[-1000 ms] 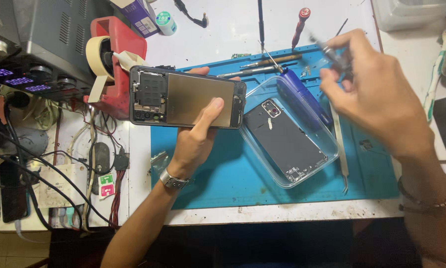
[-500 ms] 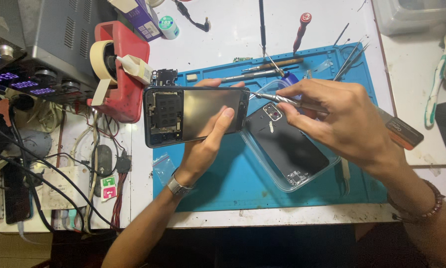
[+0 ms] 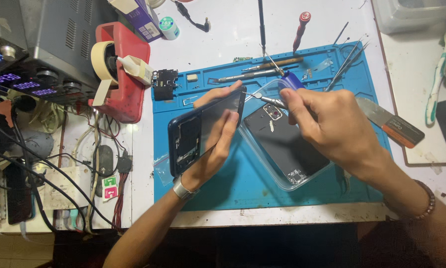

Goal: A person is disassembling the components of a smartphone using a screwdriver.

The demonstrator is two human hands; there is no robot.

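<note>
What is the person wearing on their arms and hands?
Both forearms are bare, with no sleeves or gloves in view. The left hand has a silver metal watch band round its wrist. The right hand has a bracelet of dark reddish-brown beads round its wrist.

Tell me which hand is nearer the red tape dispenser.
Left. The left hand, holding the opened phone, sits just right of the red tape dispenser. The right hand, holding a screwdriver, is farther right, beyond the phone.

Left hand (image 3: 210, 149) around an opened phone (image 3: 203, 130), right hand (image 3: 327, 124) with screwdriver (image 3: 277, 97) at its top edge, above blue mat (image 3: 223, 193).
</note>
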